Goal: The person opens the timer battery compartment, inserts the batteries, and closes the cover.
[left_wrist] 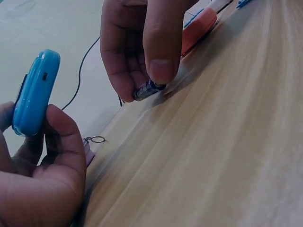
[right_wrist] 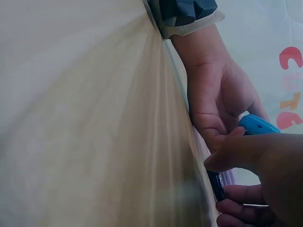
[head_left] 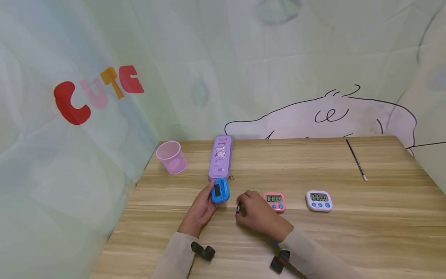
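Observation:
My left hand [head_left: 200, 209] grips a small blue digital timer [head_left: 224, 190] by its edge, its back turned up with a dark recess showing. In the left wrist view the timer [left_wrist: 37, 94] stands on edge between thumb and fingers, raised off the table. Just right of it, my right hand [head_left: 261, 217] pinches a small dark battery [head_left: 238, 208] between thumb and fingertips. Low over the wood, the battery [left_wrist: 147, 90] is apart from the timer. A pink timer [head_left: 274, 199] lies right behind the right hand, partly covered by it.
A white timer [head_left: 319, 201] lies to the right on the wooden table [head_left: 376, 232]. Toward the back are a pink cup [head_left: 174, 161], a purple pencil case [head_left: 221, 157] and a pencil [head_left: 356, 159]. Something small and blue [head_left: 276, 243] peeks out beside the right wrist.

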